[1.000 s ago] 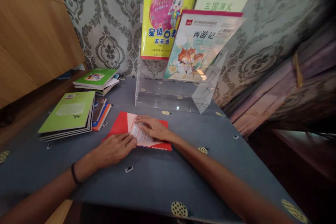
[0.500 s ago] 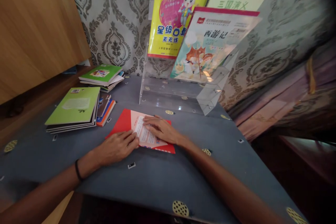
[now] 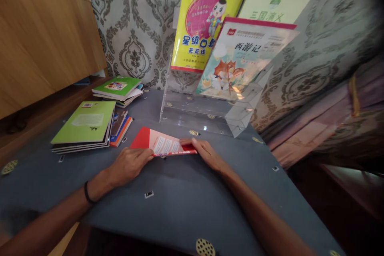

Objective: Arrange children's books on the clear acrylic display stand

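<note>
A red and pink book (image 3: pixel 164 144) with printed text panels is between my hands, its near edge tilted up off the table. My left hand (image 3: pixel 129 165) grips its near left corner, fingers pressed together over the edge. On the right side, my right hand (image 3: pixel 205 153) holds the book's right edge, fingers over the cover and thumb out of clear sight. Behind the book stands a clear acrylic book stand (image 3: pixel 198 122). It carries a yellow workbook (image 3: pixel 183 54), a white picture-cover book (image 3: pixel 237 60) and a pale green book (image 3: pixel 276 2).
Left on the table (image 3: pixel 186 208) lies a stack of light green books (image 3: pixel 82 124). Beside it are small orange and blue books (image 3: pixel 123 130), with another green-topped stack (image 3: pixel 118 87) behind. A wooden cabinet (image 3: pixel 48 36) borders the left; a curtain (image 3: pixel 324 116) hangs at right.
The book's near edge has risen from the table and the book has shifted slightly away. My right hand has slid from on top of the cover to its right edge.
</note>
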A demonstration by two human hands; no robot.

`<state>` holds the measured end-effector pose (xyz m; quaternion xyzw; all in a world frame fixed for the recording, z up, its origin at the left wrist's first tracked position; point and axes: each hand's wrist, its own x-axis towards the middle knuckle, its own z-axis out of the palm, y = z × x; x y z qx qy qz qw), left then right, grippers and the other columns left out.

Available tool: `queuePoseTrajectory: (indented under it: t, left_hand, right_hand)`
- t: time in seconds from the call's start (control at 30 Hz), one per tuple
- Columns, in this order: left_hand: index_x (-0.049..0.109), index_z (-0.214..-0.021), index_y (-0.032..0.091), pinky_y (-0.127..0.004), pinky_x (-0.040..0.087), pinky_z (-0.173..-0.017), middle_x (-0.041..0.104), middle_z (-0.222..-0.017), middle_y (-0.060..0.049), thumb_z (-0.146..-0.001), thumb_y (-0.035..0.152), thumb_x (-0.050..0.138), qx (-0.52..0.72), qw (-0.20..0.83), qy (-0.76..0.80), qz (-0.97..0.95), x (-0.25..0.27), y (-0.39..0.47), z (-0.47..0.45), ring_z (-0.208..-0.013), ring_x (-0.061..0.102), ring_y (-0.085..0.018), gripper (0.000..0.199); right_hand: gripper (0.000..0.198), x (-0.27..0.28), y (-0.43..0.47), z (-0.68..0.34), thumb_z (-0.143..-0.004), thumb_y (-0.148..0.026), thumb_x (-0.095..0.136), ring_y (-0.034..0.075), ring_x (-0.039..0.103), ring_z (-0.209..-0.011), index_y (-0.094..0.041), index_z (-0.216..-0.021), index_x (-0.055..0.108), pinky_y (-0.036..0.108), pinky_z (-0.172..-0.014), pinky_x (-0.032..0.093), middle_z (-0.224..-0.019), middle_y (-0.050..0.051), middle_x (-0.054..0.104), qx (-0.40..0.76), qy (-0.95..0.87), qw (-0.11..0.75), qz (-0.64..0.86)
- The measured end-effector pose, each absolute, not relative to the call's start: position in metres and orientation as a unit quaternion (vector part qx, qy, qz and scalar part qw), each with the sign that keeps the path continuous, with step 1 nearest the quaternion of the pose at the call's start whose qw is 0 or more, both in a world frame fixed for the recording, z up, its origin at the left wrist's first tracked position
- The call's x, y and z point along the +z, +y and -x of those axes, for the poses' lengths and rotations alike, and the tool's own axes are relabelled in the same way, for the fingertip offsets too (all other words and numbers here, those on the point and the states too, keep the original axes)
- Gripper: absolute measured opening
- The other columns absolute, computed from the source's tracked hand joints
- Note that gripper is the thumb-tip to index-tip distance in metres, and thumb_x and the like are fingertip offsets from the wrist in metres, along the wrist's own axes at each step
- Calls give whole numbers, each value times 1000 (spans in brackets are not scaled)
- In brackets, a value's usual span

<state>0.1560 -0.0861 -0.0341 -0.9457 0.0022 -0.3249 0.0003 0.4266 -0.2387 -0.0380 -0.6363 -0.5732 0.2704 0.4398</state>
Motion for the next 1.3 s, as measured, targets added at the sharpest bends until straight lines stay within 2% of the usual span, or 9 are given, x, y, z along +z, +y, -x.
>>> queuePoseTrajectory:
  t: [0.17, 0.27, 0.37, 0.47, 0.6, 0.8, 0.97, 1.13, 1.3]
  left_hand:
    - [60, -94, 19, -23, 43, -55, 64, -65, 3, -110, 27, 32, -361, -95, -60, 926, -20, -81, -153, -53, 61, -12, 33]
    - [62, -95, 21, -23, 44, -57, 65, -70, 3, -108, 27, 35, -372, -153, -108, 909, -14, -80, -152, -57, 62, -12, 31]
    - [60, -87, 22, -23, 42, -56, 61, -69, 4, -105, 31, 37, -391, -206, -148, 884, -7, -80, -154, -55, 58, -12, 31]
    - [52, -75, 22, -24, 37, -51, 51, -60, 5, -103, 35, 37, -397, -262, -178, 861, 3, -80, -158, -51, 49, -12, 34]
    - [45, -67, 23, -24, 33, -50, 43, -57, 5, -98, 43, 40, -412, -329, -222, 820, 17, -77, -161, -52, 42, -12, 38]
    - [49, -71, 22, -24, 42, -54, 54, -63, 3, -89, 61, 55, -420, -551, -264, 671, 20, -77, -170, -58, 50, -14, 44]
    - [56, -84, 21, -30, 52, -59, 68, -70, 0, -69, 72, 73, -329, -700, -298, 559, 5, -84, -167, -65, 65, -20, 55]
    - [53, -78, 21, -28, 49, -50, 68, -67, -2, -70, 81, 61, -154, -626, -334, 688, -15, -77, -146, -59, 66, -21, 61]
    - [46, -70, 23, -29, 43, -50, 58, -56, 1, -92, 64, 38, -43, -358, -311, 880, -18, -65, -135, -48, 57, -17, 48]
  right_hand:
    - [65, -48, -239, -433, -86, -77, 57, 31, 73, -99, -20, -107, 79, 49, -97, 55, -104, 11, 78, 307, -463, 575, 600]
    - [60, -52, -233, -428, -75, -62, 81, 27, 72, -101, -25, -121, 73, 43, -90, 59, -113, 8, 76, 333, -408, 665, 529]
    - [52, -52, -226, -415, -72, -50, 88, 24, 72, -101, -29, -117, 72, 40, -87, 60, -114, 6, 76, 369, -383, 699, 479]
    - [39, -51, -219, -399, -74, -50, 87, 23, 72, -100, -26, -102, 75, 41, -93, 58, -109, 5, 78, 391, -397, 687, 467]
    - [36, -46, -215, -383, -79, -53, 82, 20, 72, -95, -25, -101, 76, 39, -95, 57, -102, 4, 78, 387, -446, 650, 479]
    - [42, -17, -223, -376, -87, -60, 71, 11, 59, -56, -19, -99, 72, 25, -56, 53, -78, 2, 73, 362, -499, 598, 512]
    - [58, -14, -236, -376, -82, -60, 75, 8, 52, -49, -18, -119, 62, 20, -41, 41, -75, 2, 72, 440, -450, 570, 528]
    - [63, -37, -245, -375, -74, -62, 80, 10, 58, -54, -16, -113, 62, 19, -41, 41, -77, 4, 72, 534, -372, 514, 559]
    - [54, -39, -247, -387, -72, -65, 77, 14, 63, -53, -19, -93, 58, 23, -44, 48, -70, 2, 71, 531, -403, 405, 626]
